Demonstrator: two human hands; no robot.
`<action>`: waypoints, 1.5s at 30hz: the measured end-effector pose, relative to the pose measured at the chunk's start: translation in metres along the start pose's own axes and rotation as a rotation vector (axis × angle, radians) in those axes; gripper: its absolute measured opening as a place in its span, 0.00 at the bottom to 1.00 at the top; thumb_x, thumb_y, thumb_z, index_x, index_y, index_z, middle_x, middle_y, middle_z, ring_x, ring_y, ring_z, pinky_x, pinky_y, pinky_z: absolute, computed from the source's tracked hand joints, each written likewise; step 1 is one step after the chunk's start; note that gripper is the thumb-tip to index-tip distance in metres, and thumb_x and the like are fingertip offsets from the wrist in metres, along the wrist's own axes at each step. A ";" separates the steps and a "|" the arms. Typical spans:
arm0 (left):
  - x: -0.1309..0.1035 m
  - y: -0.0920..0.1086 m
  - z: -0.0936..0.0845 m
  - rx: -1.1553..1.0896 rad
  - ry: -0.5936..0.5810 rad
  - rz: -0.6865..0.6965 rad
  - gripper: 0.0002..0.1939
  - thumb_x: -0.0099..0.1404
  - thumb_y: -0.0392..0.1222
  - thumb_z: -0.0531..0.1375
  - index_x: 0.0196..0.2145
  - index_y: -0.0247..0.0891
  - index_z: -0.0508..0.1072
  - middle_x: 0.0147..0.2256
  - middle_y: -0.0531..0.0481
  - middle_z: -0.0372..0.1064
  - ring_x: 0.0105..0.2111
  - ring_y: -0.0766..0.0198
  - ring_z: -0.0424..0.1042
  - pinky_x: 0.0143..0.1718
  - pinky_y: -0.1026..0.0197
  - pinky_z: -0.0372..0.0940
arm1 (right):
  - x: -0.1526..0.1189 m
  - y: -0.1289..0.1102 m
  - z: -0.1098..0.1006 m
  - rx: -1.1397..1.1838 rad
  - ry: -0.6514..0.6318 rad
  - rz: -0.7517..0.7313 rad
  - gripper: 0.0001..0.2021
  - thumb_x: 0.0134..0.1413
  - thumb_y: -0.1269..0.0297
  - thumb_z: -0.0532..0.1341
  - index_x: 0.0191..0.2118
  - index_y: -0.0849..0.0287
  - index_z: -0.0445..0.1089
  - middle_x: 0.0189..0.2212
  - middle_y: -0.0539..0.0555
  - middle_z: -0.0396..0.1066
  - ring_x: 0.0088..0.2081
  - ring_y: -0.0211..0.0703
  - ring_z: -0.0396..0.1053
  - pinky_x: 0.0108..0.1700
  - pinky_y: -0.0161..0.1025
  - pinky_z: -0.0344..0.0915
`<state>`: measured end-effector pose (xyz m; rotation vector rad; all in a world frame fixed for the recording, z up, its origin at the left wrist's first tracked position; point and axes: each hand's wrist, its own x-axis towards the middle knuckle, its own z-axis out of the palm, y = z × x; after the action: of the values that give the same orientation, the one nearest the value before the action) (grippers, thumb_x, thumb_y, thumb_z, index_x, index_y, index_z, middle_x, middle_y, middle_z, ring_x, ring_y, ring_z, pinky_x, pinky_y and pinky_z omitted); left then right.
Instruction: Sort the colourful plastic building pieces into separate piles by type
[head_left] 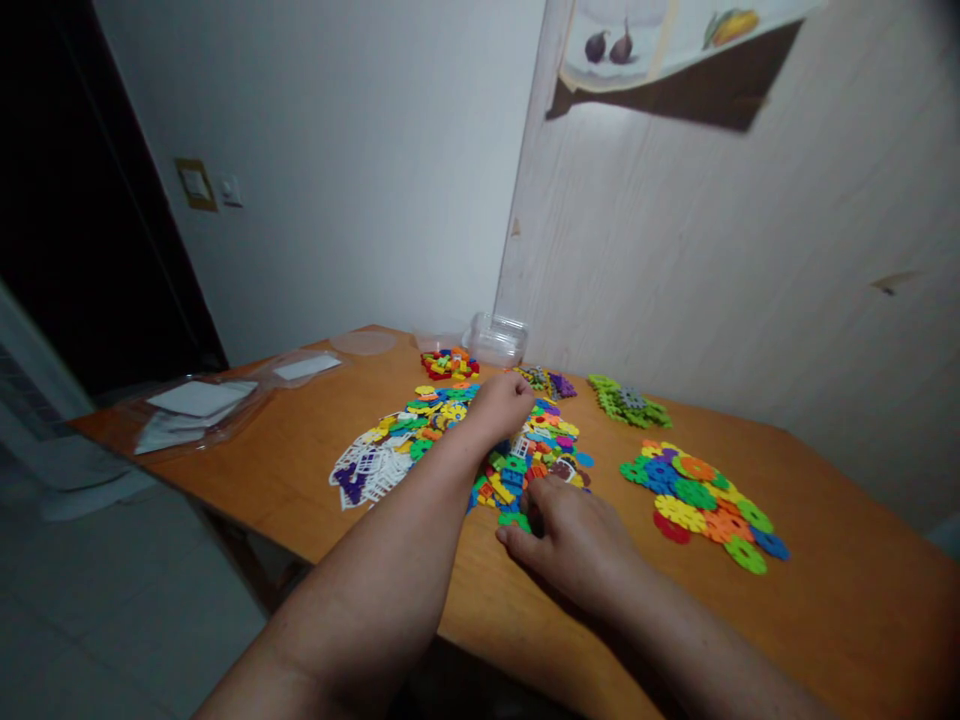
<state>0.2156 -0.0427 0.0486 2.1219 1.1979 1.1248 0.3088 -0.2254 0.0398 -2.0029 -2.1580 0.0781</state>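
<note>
Over the far part of a large mixed pile of plastic building pieces (442, 412), my left hand (504, 405) is closed, its fingers curled together. Whatever it pinches, if anything, is hidden. My right hand (577, 535) rests low at the near edge of this pile, thumb apart from the bent fingers. By its thumb lies a green piece (514, 521), and nothing held shows in that hand. White lattice fence pieces (382, 470) form the pile's left end. Small yellow, green and blue bricks (499, 485) lie between my two hands.
On the wooden table (292, 480) are sorted heaps: flower discs (697, 492) at right, green pieces (626, 400) behind them, small purple and yellow pieces (559, 385), and red and yellow bricks (448, 364). A clear plastic container (499, 338) stands by the wall; plastic packaging (199, 405) lies left.
</note>
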 end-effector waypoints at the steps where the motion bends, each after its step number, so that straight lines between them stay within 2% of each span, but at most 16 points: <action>1: 0.000 0.000 0.000 0.001 -0.002 0.000 0.07 0.61 0.36 0.58 0.29 0.36 0.76 0.30 0.50 0.74 0.30 0.64 0.69 0.31 0.65 0.61 | 0.000 0.000 -0.001 -0.001 -0.012 0.015 0.16 0.56 0.46 0.63 0.35 0.54 0.67 0.34 0.53 0.74 0.33 0.44 0.67 0.31 0.39 0.43; 7: -0.001 0.002 -0.001 -0.001 0.002 0.000 0.07 0.61 0.35 0.57 0.29 0.36 0.76 0.29 0.50 0.74 0.30 0.64 0.69 0.30 0.66 0.60 | 0.001 0.003 -0.004 -0.023 -0.013 0.073 0.18 0.55 0.43 0.61 0.36 0.54 0.67 0.35 0.55 0.75 0.32 0.46 0.69 0.30 0.40 0.43; 14: -0.001 0.003 -0.003 0.009 -0.002 -0.010 0.06 0.60 0.34 0.58 0.29 0.36 0.75 0.29 0.51 0.74 0.31 0.64 0.69 0.31 0.66 0.61 | -0.001 0.002 -0.010 -0.013 -0.035 0.059 0.10 0.55 0.53 0.61 0.35 0.54 0.67 0.34 0.53 0.75 0.32 0.45 0.68 0.30 0.39 0.43; 20: -0.001 0.002 -0.002 0.018 -0.001 0.000 0.06 0.60 0.35 0.58 0.29 0.37 0.75 0.29 0.51 0.74 0.30 0.63 0.69 0.30 0.65 0.60 | -0.002 0.010 -0.009 -0.009 -0.018 0.018 0.17 0.54 0.44 0.62 0.37 0.54 0.68 0.37 0.54 0.75 0.32 0.44 0.68 0.30 0.39 0.45; 26: -0.001 0.002 -0.002 0.010 -0.004 0.002 0.06 0.61 0.36 0.58 0.28 0.36 0.74 0.28 0.51 0.73 0.30 0.64 0.68 0.30 0.65 0.59 | -0.003 0.006 -0.008 -0.114 0.000 -0.090 0.11 0.60 0.53 0.59 0.33 0.55 0.70 0.35 0.57 0.77 0.35 0.48 0.73 0.31 0.41 0.50; 31: -0.001 0.000 -0.001 0.001 0.000 0.015 0.06 0.61 0.36 0.58 0.28 0.36 0.74 0.28 0.51 0.72 0.30 0.64 0.67 0.30 0.65 0.59 | -0.003 0.003 -0.009 -0.210 0.019 -0.175 0.11 0.61 0.59 0.56 0.34 0.57 0.73 0.34 0.59 0.78 0.35 0.49 0.74 0.34 0.42 0.55; 41: -0.001 -0.002 0.000 -0.012 0.004 0.027 0.07 0.61 0.38 0.58 0.28 0.36 0.74 0.27 0.52 0.70 0.29 0.64 0.66 0.29 0.65 0.58 | 0.003 0.012 -0.009 -0.248 0.018 -0.213 0.16 0.67 0.61 0.52 0.35 0.59 0.76 0.34 0.60 0.79 0.35 0.47 0.73 0.35 0.42 0.55; 45: -0.001 -0.001 0.000 -0.017 0.003 0.023 0.06 0.61 0.37 0.58 0.28 0.36 0.73 0.27 0.52 0.69 0.29 0.64 0.66 0.29 0.65 0.58 | 0.006 0.020 -0.008 -0.197 0.034 -0.205 0.15 0.66 0.62 0.52 0.34 0.58 0.75 0.35 0.58 0.78 0.35 0.45 0.72 0.35 0.41 0.54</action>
<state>0.2150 -0.0427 0.0473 2.1273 1.1642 1.1445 0.3292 -0.2185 0.0451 -1.8483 -2.4178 -0.2052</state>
